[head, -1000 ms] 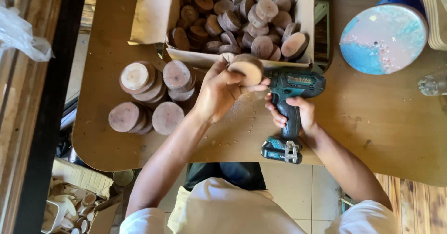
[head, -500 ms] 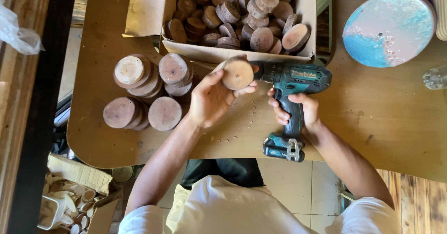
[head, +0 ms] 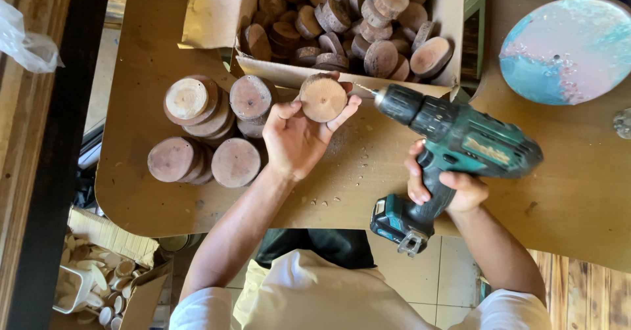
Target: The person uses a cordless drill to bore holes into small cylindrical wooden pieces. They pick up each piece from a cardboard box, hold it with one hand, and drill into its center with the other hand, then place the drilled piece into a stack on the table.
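My left hand [head: 297, 138] holds a round wood slice [head: 323, 97] up by its edge, flat face toward me, just in front of the cardboard box. My right hand [head: 447, 184] grips the handle of a teal cordless drill [head: 453, 147]. The drill bit [head: 363, 89] points left and its tip sits just to the right of the slice's rim, a small gap between them. Both are above the brown wooden tabletop [head: 368, 172], where sawdust crumbs lie.
A cardboard box [head: 289, 72] full of several wood slices [head: 368, 21] stands at the back. Stacks of larger slices [head: 210, 129] sit left of my hand. A round blue and pink disc [head: 568, 48] lies at right. A plastic bag [head: 26, 41] hangs at far left.
The drill has pulled back to the right, off the slice. My left hand has turned the slice so its flat face is toward me.
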